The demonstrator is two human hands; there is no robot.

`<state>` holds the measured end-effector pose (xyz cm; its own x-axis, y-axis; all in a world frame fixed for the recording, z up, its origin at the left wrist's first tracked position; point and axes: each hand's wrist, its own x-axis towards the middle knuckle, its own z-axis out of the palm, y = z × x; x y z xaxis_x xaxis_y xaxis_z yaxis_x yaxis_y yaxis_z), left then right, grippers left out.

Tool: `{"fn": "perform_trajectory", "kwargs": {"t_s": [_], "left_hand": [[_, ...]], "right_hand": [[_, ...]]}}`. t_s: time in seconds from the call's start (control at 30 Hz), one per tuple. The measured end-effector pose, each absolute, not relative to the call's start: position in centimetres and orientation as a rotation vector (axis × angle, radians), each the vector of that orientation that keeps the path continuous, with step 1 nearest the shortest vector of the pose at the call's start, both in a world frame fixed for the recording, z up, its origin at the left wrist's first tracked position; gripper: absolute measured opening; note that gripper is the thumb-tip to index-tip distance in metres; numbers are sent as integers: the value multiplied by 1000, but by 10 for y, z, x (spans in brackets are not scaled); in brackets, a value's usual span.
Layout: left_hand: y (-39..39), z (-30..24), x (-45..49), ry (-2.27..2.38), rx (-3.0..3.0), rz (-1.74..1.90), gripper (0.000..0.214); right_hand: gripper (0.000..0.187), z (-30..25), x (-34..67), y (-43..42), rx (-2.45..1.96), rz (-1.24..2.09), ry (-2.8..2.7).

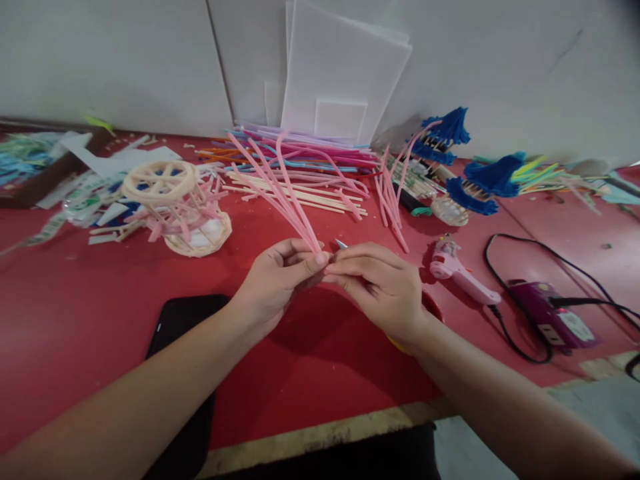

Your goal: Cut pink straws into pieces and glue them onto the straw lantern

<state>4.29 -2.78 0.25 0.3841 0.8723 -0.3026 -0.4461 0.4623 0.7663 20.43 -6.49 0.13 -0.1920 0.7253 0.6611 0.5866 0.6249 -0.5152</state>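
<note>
My left hand (280,277) pinches a small bunch of pink pipe cleaners (287,193) near their lower ends, with the long ends fanning up and to the left. Against it, my right hand (377,287) is closed, its thumb and fingertips pressed together at the bunch's lower ends. A pointed metal tip (341,244) shows just behind the right fingers. Bits of red and yellow peek out around the right palm; what they belong to is mostly hidden. More loose pink pipe cleaners (393,197) lie beyond my right hand.
A round stick-and-pipe-cleaner model (163,183) stands left. Blue-roofed models (487,177) stand back right. A pink glue gun (465,273) and purple power strip (555,317) with cords lie right. A black phone (185,320) lies under my left forearm. Coloured pipe cleaners (345,157) line the wall.
</note>
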Motion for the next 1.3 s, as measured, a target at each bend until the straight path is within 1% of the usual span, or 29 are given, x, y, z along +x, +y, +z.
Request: {"fn": "perform_trajectory", "kwargs": {"t_s": [0.27,0.53,0.63,0.7,0.8,0.87,0.93,1.03,1.1,1.3], "left_hand": [[-26,2,39,710,725,846,29],[-23,-4,38,732,866,924,25],[-23,-3,39,784,892,981,27],[-24,-2,40,781,871,1001,29],[-26,0,41,743,865,986,28],[-26,0,41,728,853,972,27],[-27,-1,41,736,829,968,27],[-26,-2,41,762,826,971,29],[-26,-2,41,771,846,973,30],[-38,5,45,874,894,1102,46]], "right_hand": [[7,4,203,-67,-1073,183,-1870],[8,-1,201,-67,-1205,356,-1786],[8,-3,200,-64,-1236,624,-1641],[12,-2,200,-63,-1184,949,-1495],[24,-1,200,-61,-1035,1438,-1240],[26,-1,200,-60,-980,1619,-1096],[25,-3,200,-59,-975,1695,-1009],[25,-4,199,-60,-988,1701,-996],[24,-3,198,-61,-1026,1630,-1064],[24,2,192,-64,-1273,1113,-1351]]}}
